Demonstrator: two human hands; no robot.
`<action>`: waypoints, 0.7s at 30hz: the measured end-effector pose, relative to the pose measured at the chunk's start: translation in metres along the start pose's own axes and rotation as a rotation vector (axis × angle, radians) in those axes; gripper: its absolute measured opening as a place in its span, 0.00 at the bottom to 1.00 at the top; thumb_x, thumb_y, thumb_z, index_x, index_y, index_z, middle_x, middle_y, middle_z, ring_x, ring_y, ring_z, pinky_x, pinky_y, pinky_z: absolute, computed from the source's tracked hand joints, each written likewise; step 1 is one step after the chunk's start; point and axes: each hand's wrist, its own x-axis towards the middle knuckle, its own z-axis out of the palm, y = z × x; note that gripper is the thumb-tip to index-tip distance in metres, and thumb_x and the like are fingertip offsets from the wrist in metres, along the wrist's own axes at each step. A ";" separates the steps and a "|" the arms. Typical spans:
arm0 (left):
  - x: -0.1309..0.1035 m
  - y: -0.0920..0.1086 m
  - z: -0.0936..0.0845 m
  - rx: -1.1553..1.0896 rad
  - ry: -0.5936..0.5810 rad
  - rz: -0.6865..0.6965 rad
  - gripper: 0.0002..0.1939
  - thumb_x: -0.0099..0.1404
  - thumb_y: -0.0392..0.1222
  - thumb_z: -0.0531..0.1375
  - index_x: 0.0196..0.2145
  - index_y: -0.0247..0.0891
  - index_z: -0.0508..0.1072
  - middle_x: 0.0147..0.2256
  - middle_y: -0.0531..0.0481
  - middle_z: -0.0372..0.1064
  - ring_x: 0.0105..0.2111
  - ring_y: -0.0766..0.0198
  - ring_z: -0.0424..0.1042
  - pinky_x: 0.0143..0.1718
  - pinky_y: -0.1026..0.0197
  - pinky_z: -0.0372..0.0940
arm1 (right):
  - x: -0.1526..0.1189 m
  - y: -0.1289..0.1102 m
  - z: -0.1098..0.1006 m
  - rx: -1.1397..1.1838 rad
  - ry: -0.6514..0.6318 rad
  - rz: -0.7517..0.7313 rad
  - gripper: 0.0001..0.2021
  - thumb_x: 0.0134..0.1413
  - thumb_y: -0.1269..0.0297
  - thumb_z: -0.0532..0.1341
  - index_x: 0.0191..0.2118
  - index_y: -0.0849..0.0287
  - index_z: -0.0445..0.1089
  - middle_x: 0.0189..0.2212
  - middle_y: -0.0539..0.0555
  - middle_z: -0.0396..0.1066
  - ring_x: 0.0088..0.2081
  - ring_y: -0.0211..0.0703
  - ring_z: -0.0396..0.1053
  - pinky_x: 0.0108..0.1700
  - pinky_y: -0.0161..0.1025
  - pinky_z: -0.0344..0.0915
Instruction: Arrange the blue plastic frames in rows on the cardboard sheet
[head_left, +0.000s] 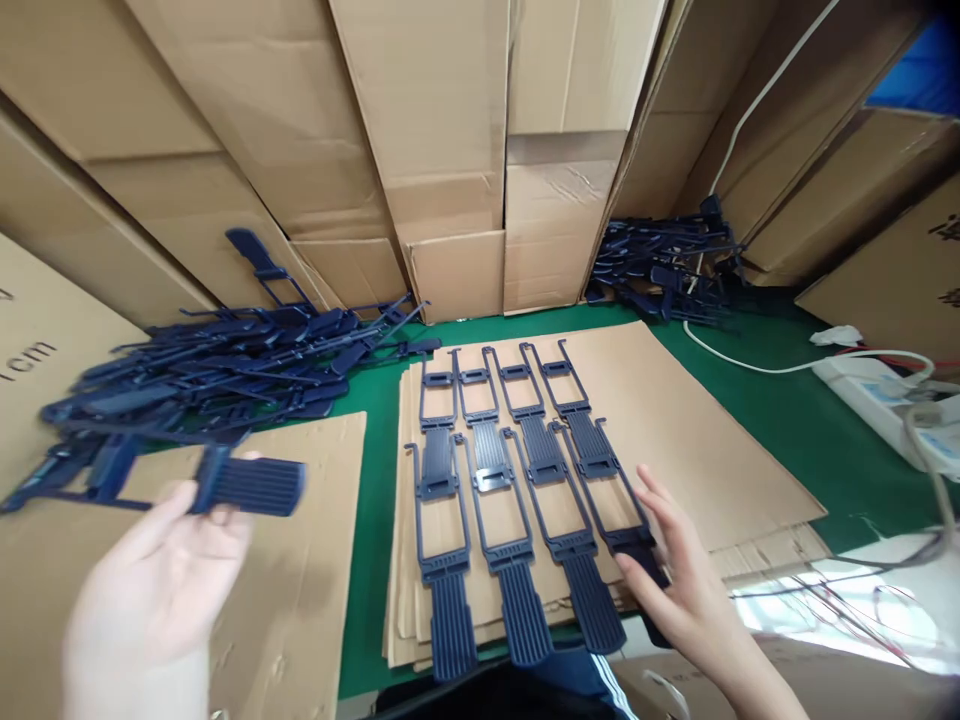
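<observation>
Now, left hand [161,570] pinching a dark blue plastic piece [225,485] over cardboard sheet [300,600], right hand [679,580] open, fingers on rightmost of four laid-out pieces [600,470], pile [217,370] behind.

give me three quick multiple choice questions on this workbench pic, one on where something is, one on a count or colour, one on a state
1. Where is the big loose heap of dark blue plastic parts?
A. left of the cardboard sheets
B. on the power strip
C. inside an open carton

2. How many blue parts lie in the front row on the stack of cardboard sheets?
A. two
B. four
C. seven

3. What is the left hand doing?
A. resting flat and empty
B. holding one blue part
C. gripping the white cable

Answers:
1 A, the heap sits at the left on the green table.
2 B, four ribbed ends line up side by side, the rightmost under the right hand.
3 B, its fingers pinch a ribbed blue piece above the left sheet.
</observation>
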 end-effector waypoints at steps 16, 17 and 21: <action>-0.056 -0.078 0.115 0.372 -1.244 -0.277 0.18 0.64 0.37 0.56 0.38 0.32 0.46 0.48 0.41 0.47 0.48 0.54 0.53 0.42 0.66 0.65 | 0.049 -0.075 0.009 0.276 0.234 -0.045 0.23 0.54 0.66 0.54 0.56 0.49 0.51 0.52 0.53 0.55 0.51 0.35 0.59 0.50 0.32 0.63; -0.062 -0.086 0.120 0.377 -1.274 -0.274 0.15 0.64 0.36 0.54 0.39 0.31 0.47 0.47 0.42 0.48 0.48 0.56 0.53 0.41 0.68 0.64 | 0.052 -0.079 0.010 0.189 0.219 -0.071 0.26 0.53 0.65 0.55 0.57 0.50 0.50 0.53 0.52 0.55 0.53 0.36 0.58 0.52 0.34 0.63; -0.082 -0.109 0.131 0.400 -1.405 -0.224 0.10 0.65 0.32 0.50 0.44 0.26 0.57 0.43 0.43 0.53 0.46 0.61 0.56 0.45 0.72 0.59 | 0.060 -0.089 0.015 -0.091 0.313 -0.137 0.27 0.53 0.70 0.53 0.59 0.55 0.49 0.54 0.51 0.56 0.54 0.37 0.57 0.54 0.35 0.60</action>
